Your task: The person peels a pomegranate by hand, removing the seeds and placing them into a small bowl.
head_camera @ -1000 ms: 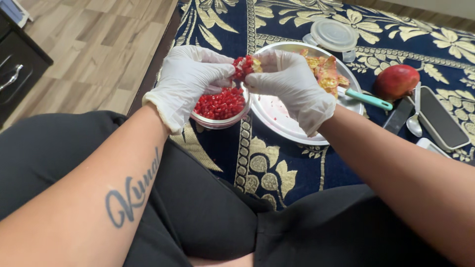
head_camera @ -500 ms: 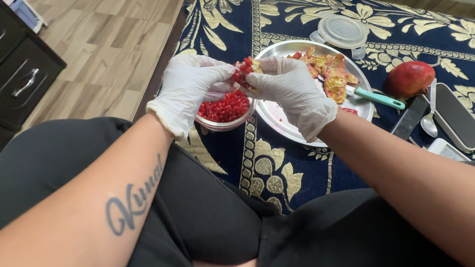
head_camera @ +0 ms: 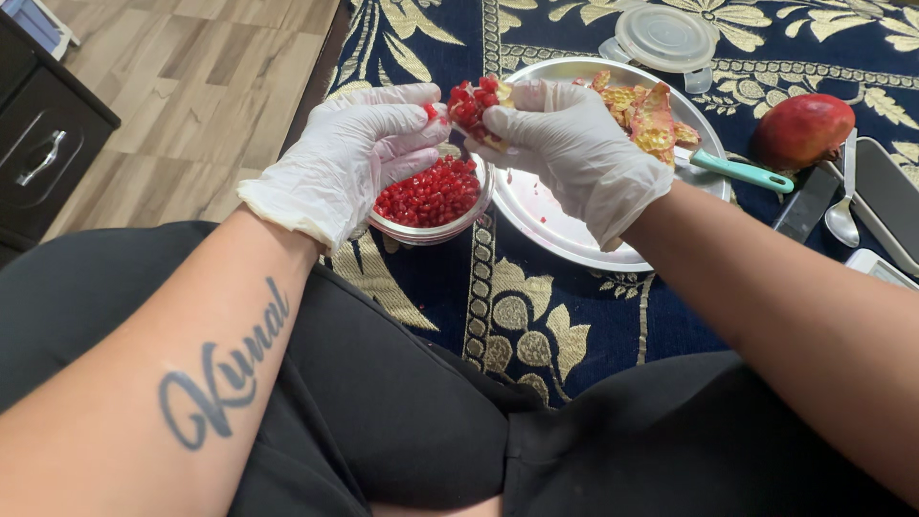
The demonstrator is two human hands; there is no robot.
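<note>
Left hand: our gloved left hand [head_camera: 359, 153] grips the pomegranate piece [head_camera: 476, 101] from its left side, fingers [head_camera: 407, 129] closed on it, palm arched over the bowl.
Right hand: our gloved right hand [head_camera: 574, 153] pinches the same piece from the right, fingers curled tight around its pale rind.
Pomegranate piece: held between both hands, red seeds showing, just above the bowl's far rim and the near-left edge of the plate.
Bowl: a small clear bowl [head_camera: 450, 225] full of loose red seeds [head_camera: 431, 196], on the blue and gold patterned cloth [head_camera: 536, 325], touching the plate's left edge.
Plate: a round steel plate [head_camera: 565, 239] with emptied peel pieces [head_camera: 651, 120] piled at its far side.
Knife: a teal-handled knife [head_camera: 742, 172] lies across the plate's right rim.
Right side of the cloth: a whole pomegranate [head_camera: 802, 129], with a spoon [head_camera: 844, 215] just beside it.
Far edge: a clear plastic lid [head_camera: 665, 38] beyond the plate.
</note>
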